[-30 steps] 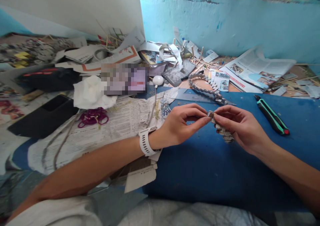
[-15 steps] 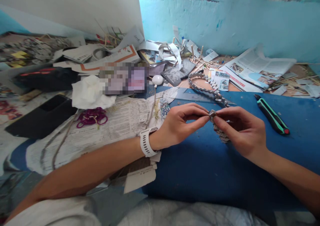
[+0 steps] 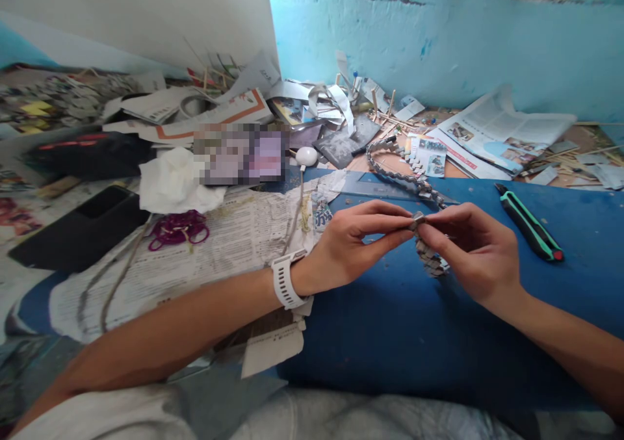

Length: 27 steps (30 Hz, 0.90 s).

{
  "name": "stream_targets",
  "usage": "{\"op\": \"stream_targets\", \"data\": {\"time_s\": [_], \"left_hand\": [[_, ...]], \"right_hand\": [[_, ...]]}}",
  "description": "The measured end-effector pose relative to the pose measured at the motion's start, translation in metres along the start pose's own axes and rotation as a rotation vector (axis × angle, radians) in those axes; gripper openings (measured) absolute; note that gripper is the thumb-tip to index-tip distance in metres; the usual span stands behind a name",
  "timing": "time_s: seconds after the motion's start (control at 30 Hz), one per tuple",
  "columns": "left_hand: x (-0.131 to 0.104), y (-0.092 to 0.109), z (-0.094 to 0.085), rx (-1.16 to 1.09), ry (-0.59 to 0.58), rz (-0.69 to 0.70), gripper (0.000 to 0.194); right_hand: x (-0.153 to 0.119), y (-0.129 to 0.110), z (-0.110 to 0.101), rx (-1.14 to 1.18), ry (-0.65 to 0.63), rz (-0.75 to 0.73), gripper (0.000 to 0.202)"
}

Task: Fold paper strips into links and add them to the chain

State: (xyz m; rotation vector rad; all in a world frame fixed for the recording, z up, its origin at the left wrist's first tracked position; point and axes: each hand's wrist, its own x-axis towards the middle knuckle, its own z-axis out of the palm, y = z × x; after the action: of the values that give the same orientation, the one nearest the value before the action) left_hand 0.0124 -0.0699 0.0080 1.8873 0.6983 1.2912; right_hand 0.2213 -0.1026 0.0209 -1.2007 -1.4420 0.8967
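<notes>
A chain of folded paper pieces [image 3: 429, 258] hangs beneath my fingertips and runs back across the blue surface to a loop at the rear. My left hand [image 3: 358, 238], with a white watch at the wrist, pinches the small folded end between thumb and fingers. From the other side my right hand [image 3: 472, 248] has thumb and forefinger closed on the same end, the fingertips of both hands nearly touching. Part of the chain is hidden behind my right hand.
Right of my hands lies a green and black cutter [image 3: 531, 225] on the blue surface [image 3: 380, 336]. At left are newspaper [image 3: 229, 232], purple cord [image 3: 179, 229], a black phone-like object [image 3: 80, 229] and white tissue [image 3: 178, 183]. Paper scraps and sticks line the wall.
Both hands' fingertips have shifted slightly to the right with the folded end. The hanging part of the chain has swung a little, showing more of its lower end.
</notes>
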Motion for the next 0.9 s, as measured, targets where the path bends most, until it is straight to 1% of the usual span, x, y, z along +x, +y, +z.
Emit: {"op": "stream_targets", "data": {"time_s": [0.07, 0.2, 0.3, 0.5, 0.57, 0.63, 0.67, 0.73, 0.9], "left_hand": [[0.001, 0.000, 0.000, 0.017, -0.010, -0.027, 0.019], [0.001, 0.000, 0.001, -0.040, 0.004, -0.115, 0.018], [0.001, -0.001, 0.001, -0.084, 0.025, -0.129, 0.016], [0.001, -0.001, 0.001, -0.093, 0.025, -0.141, 0.014], [0.000, -0.002, 0.001, -0.135, 0.022, -0.156, 0.017], [-0.001, -0.003, 0.000, -0.151, 0.014, -0.160, 0.022], [0.000, -0.004, -0.001, -0.141, 0.005, -0.147, 0.025], [0.001, -0.004, -0.005, -0.090, -0.025, -0.074, 0.028], [0.006, -0.005, -0.015, 0.089, -0.141, 0.210, 0.034]], "right_hand": [[0.002, 0.001, 0.000, 0.005, -0.007, 0.020, 0.018], [0.001, 0.002, 0.000, -0.031, -0.018, -0.044, 0.018], [0.000, 0.002, 0.000, -0.080, -0.025, -0.079, 0.018], [-0.001, 0.002, -0.001, -0.154, -0.094, -0.191, 0.024], [0.000, 0.002, -0.002, -0.130, -0.115, -0.168, 0.023], [0.001, 0.003, -0.004, -0.081, -0.149, -0.097, 0.022], [0.002, 0.002, -0.005, -0.053, -0.166, -0.051, 0.024], [0.004, 0.001, -0.007, 0.009, -0.195, 0.025, 0.028], [0.011, -0.002, -0.012, 0.213, -0.279, 0.119, 0.033]]}}
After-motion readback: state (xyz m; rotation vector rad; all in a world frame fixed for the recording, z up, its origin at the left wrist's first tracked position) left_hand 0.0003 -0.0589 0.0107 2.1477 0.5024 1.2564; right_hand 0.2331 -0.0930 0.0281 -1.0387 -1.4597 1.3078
